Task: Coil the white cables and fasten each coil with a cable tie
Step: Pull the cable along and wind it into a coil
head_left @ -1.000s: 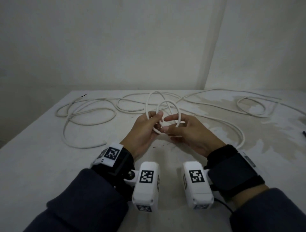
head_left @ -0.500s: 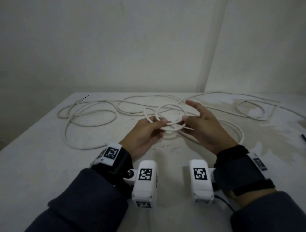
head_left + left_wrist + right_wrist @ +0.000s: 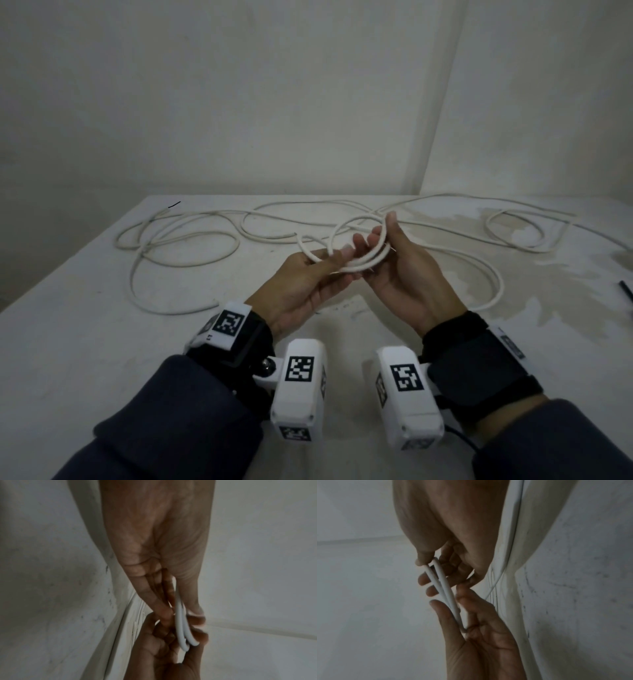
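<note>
A small coil of white cable (image 3: 371, 262) hangs just above the table between both hands. My left hand (image 3: 337, 257) pinches the coil's near-left side between thumb and fingers; two strands (image 3: 181, 628) run side by side through that pinch. My right hand (image 3: 380, 233) holds the coil's right side, thumb over the strands (image 3: 443, 585) and fingers underneath. The short cable end (image 3: 301, 240) sticks out to the left of the coil. The rest of the white cable (image 3: 185, 246) lies in loose loops across the table behind the hands.
The stained white table (image 3: 85, 325) stands in a corner of two pale walls. Another loose loop of cable (image 3: 513, 233) lies at the far right. A thin black strip (image 3: 626, 290) lies by the right edge, and a small black one (image 3: 174, 204) at the far left.
The coil has tipped from upright to nearly flat. My right hand spread its fingers, swung round to the coil's right side and took hold again. My left hand kept its pinch.
</note>
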The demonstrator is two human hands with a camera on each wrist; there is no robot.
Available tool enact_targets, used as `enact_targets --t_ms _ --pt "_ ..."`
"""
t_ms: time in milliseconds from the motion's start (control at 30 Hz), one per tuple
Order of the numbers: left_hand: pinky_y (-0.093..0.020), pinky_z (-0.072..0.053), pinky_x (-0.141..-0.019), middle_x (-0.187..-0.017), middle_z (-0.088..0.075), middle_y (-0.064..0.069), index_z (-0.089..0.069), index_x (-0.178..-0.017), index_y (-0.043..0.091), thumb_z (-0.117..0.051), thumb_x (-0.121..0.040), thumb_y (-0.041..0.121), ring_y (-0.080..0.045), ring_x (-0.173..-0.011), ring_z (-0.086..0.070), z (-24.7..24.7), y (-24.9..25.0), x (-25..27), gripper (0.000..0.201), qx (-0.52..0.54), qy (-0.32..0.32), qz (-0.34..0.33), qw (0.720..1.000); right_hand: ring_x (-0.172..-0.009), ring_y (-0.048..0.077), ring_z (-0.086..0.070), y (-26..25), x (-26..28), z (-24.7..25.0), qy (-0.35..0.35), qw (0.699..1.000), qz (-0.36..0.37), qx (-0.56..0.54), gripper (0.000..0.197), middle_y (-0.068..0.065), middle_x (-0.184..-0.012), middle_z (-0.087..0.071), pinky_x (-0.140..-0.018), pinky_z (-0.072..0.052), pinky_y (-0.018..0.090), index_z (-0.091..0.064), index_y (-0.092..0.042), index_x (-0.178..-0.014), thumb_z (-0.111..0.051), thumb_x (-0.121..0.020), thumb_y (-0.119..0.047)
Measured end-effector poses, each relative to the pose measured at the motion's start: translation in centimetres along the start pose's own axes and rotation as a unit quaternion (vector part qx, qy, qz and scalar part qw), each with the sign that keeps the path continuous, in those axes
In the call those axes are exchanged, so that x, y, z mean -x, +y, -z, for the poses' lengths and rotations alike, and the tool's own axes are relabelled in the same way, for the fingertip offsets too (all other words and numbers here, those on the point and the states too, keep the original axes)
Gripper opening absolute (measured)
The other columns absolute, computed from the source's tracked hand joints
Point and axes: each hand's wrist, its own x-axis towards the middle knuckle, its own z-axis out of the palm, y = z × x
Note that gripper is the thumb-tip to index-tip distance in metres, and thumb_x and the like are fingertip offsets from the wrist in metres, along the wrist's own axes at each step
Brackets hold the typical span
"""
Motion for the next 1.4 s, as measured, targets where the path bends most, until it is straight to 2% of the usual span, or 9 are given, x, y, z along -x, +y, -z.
enact_targets --t_ms 133,367,500,700,933,1033,1200,1300,1400 --pt "-0.034 -0.058 -0.079 -0.092 -0.068 -0.018 -0.059 -0.101 -0.006 -0.047 -0.099 0.017 -0.025 -0.087 -0.067 0.2 0.3 -0.5 0.025 0.057 0.069 -0.02 0.996 -0.038 0.006 -0.039 0.0 -0.2 0.1 0.008 1.0 -0.011 -0.018 0.032 -0.005 -0.049 -0.04 -0.054 -0.05 0.022 -0.051 -0.011 -0.074 -0.049 -0.097 -0.033" --pt "-0.026 -0.057 -0.055 -0.066 -0.067 -0.009 -0.055 -0.112 -0.003 -0.04 -0.102 0.015 -0.015 -0.056 -0.067 0.0 0.4 -0.6 0.026 0.04 0.1 -0.051 0.993 -0.034 0.004 -0.022 -0.1 0.0 -0.3 -0.041 0.997 -0.056 0.021 0.039 -0.007 -0.048 -0.027 -0.042 -0.034 0.017 -0.044 -0.012 -0.07 -0.037 -0.102 -0.034" --pt "-0.021 -0.055 -0.053 -0.056 -0.063 -0.002 -0.057 -0.111 -0.002 -0.038 -0.103 0.014 -0.009 -0.045 -0.059 -0.1 0.2 -0.9 0.026 -0.023 0.076 -0.048 0.996 -0.035 0.005 -0.026 -0.3 0.3 -0.6 -0.039 0.995 -0.058 -0.072 0.04 -0.007 -0.046 -0.027 -0.047 -0.04 0.016 -0.045 -0.014 -0.068 -0.042 -0.099 -0.038" --pt "-0.024 -0.056 -0.058 -0.072 -0.065 -0.012 -0.059 -0.11 -0.001 -0.037 -0.103 0.011 -0.016 -0.056 -0.063 0.1 0.0 -0.5 0.026 -0.062 0.039 -0.054 0.996 -0.043 0.008 -0.041 0.0 -0.2 0.1 -0.019 0.991 -0.083 -0.105 0.047 -0.002 -0.051 -0.037 -0.049 -0.051 0.021 -0.045 -0.013 -0.063 -0.039 -0.1 -0.042" --pt "-0.018 -0.053 -0.051 -0.068 -0.055 -0.008 -0.06 -0.106 -0.004 -0.04 -0.1 0.004 -0.007 -0.045 -0.056 0.0 0.3 -0.7 0.022 0.065 0.087 -0.041 0.993 -0.06 0.016 -0.039 -0.5 0.2 0.4 -0.092 0.986 -0.117 -0.071 0.024 0.001 -0.065 -0.036 -0.066 -0.034 0.029 -0.048 -0.012 -0.072 -0.041 -0.09 -0.026" --pt "-0.019 -0.054 -0.053 -0.063 -0.057 -0.006 -0.061 -0.099 -0.003 -0.043 -0.099 0.004 -0.008 -0.047 -0.057 0.0 0.2 -0.7 0.02 0.058 0.084 -0.033 0.994 -0.059 0.013 -0.044 -0.7 0.2 0.6 -0.107 0.988 -0.109 -0.035 0.019 0.0 -0.065 -0.042 -0.067 -0.039 0.027 -0.055 -0.011 -0.077 -0.047 -0.089 -0.023" --pt "-0.022 -0.058 -0.069 -0.075 -0.067 -0.005 -0.065 -0.097 -0.001 -0.053 -0.096 0.017 -0.012 -0.068 -0.065 0.2 -0.1 -0.6 0.022 0.007 0.102 -0.044 0.994 -0.051 0.008 -0.057 -0.7 -0.4 1.1 0.016 0.999 -0.006 -0.033 0.02 0.001 -0.058 -0.057 -0.059 -0.055 0.019 -0.071 -0.005 -0.073 -0.065 -0.081 -0.022" --pt "-0.018 -0.056 -0.058 -0.06 -0.058 -0.003 -0.06 -0.086 -0.004 -0.054 -0.096 0.014 -0.007 -0.052 -0.059 0.2 0.0 -0.7 0.021 0.075 0.12 -0.043 0.989 -0.053 0.008 -0.061 -0.6 -0.7 1.3 0.069 0.994 0.018 -0.084 0.02 0.002 -0.061 -0.059 -0.06 -0.055 0.019 -0.066 -0.003 -0.08 -0.068 -0.082 -0.024" --pt "-0.016 -0.05 -0.05 -0.064 -0.049 -0.002 -0.06 -0.1 -0.003 -0.044 -0.1 0.014 -0.005 -0.045 -0.049 -0.1 -0.2 -0.7 0.023 0.039 0.106 -0.011 0.994 -0.052 0.008 -0.062 -0.3 -0.8 1.2 0.089 0.988 0.018 -0.125 0.024 0.002 -0.06 -0.061 -0.056 -0.055 0.02 -0.063 -0.004 -0.08 -0.062 -0.09 -0.026"
